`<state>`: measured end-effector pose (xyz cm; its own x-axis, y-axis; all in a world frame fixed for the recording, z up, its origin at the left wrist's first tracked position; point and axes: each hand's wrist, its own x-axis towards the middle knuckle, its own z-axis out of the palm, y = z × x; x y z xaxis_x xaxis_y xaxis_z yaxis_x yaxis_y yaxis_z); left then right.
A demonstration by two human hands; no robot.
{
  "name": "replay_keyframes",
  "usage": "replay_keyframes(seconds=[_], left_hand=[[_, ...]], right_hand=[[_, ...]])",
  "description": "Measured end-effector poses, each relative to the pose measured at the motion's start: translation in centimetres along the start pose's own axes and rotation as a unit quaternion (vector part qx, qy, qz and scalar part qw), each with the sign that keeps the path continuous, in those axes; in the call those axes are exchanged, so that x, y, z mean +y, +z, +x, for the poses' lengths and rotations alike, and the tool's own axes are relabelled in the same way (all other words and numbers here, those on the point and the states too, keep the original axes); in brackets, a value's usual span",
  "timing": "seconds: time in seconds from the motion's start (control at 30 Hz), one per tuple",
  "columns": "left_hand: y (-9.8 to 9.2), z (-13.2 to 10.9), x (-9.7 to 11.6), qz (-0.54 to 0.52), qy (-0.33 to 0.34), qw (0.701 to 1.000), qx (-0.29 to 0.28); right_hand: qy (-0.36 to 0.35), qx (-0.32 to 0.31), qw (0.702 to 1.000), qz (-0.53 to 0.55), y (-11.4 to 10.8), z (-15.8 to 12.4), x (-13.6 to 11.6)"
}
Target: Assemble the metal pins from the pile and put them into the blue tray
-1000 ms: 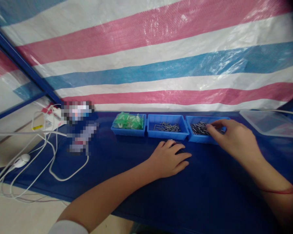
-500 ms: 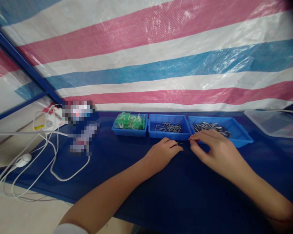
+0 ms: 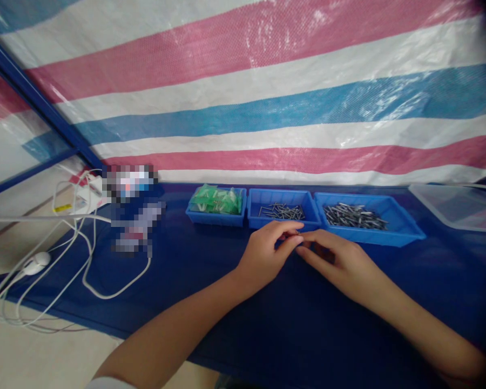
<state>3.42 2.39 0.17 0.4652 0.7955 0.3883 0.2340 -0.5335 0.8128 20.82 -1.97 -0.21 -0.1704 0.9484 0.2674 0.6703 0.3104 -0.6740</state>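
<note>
My left hand (image 3: 263, 254) is closed in a pinch in front of the middle blue bin (image 3: 281, 222). Half a second ago a thin metal rod stuck out of its fingers; now the fingertips mostly hide it. Touching those fingertips, my right hand (image 3: 340, 262) is also pinched, and whatever lies in it is too small to make out. Thin metal rods (image 3: 283, 211), some bent into an L, fill part of the middle bin. Short metal pieces (image 3: 354, 216) lie heaped in the right blue bin (image 3: 405, 216).
Green plastic packets (image 3: 216, 200) fill the left blue bin (image 3: 214, 219). A clear plastic lid (image 3: 453, 208) lies at the right on the dark blue table (image 3: 186, 265). White cables (image 3: 89, 270) and a power strip (image 3: 91, 197) are at the left. Striped sheeting (image 3: 243, 124) hangs behind.
My right hand has moved left and down from the right bin's front to meet my left hand. The left hand's fingers have risen and closed together. The view has shifted slightly.
</note>
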Motion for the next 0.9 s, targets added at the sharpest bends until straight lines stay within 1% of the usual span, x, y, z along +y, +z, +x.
replay_keyframes(seconds=[0.07, 0.13, 0.27, 0.37, 0.6, 0.73, 0.9], left_hand=[[0.3, -0.1, 0.1, -0.067, -0.051, 0.996, 0.017], [0.5, -0.1, 0.0, -0.116, -0.086, 0.989, 0.02], [0.4, 0.0, 0.0, -0.15, -0.12, 0.981, 0.002], [0.3, 0.1, 0.1, -0.149, -0.113, 0.982, 0.0], [0.1, 0.2, 0.4, -0.111, -0.066, 0.991, 0.024], [-0.2, 0.2, 0.3, -0.097, -0.062, 0.993, 0.025], [-0.2, 0.2, 0.0, -0.082, -0.069, 0.994, 0.019]], right_hand=[[0.015, -0.009, 0.998, 0.054, 0.2, 0.0, -0.3], [0.023, -0.015, 0.995, 0.099, 0.4, 0.0, -0.5], [0.04, -0.02, 0.987, 0.154, 0.5, 0.1, -0.7], [0.055, -0.013, 0.985, 0.163, 0.5, 0.1, -0.7], [0.078, 0.015, 0.977, 0.198, 0.3, 0.2, -0.4], [0.085, 0.058, 0.978, 0.183, -0.3, 0.3, -0.4], [0.085, 0.081, 0.977, 0.177, -0.9, 0.3, -0.6]])
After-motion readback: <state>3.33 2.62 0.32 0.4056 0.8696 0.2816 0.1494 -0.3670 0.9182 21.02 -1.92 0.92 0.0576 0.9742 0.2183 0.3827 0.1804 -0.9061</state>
